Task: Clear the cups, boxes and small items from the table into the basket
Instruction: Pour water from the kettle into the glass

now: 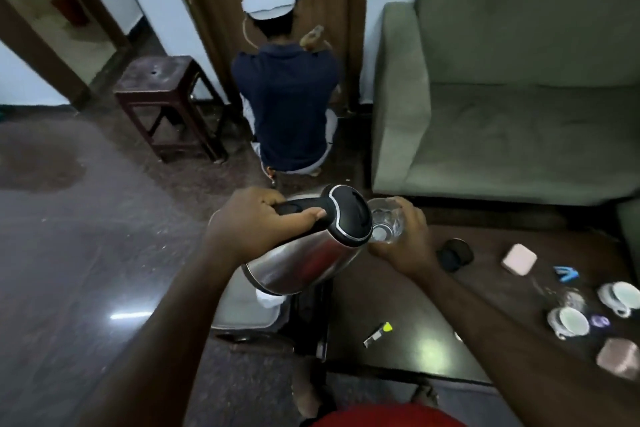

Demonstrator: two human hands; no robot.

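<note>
Left hand [256, 218] wrapped tight around the black handle of a steel kettle [304, 253], kettle tilted, lid end against a glass [386, 222]. Right hand [405, 243] holds the glass from the side, fingers curled around it, both held above the table's [398, 305] far-left corner. On the table toward its right edge: 2 white cups [569, 321] [621, 296], a pink box [518, 259], a blue clip [565, 274], a black case [454, 255]. Grey basket [242, 308] sits off the left edge, under the kettle.
</note>
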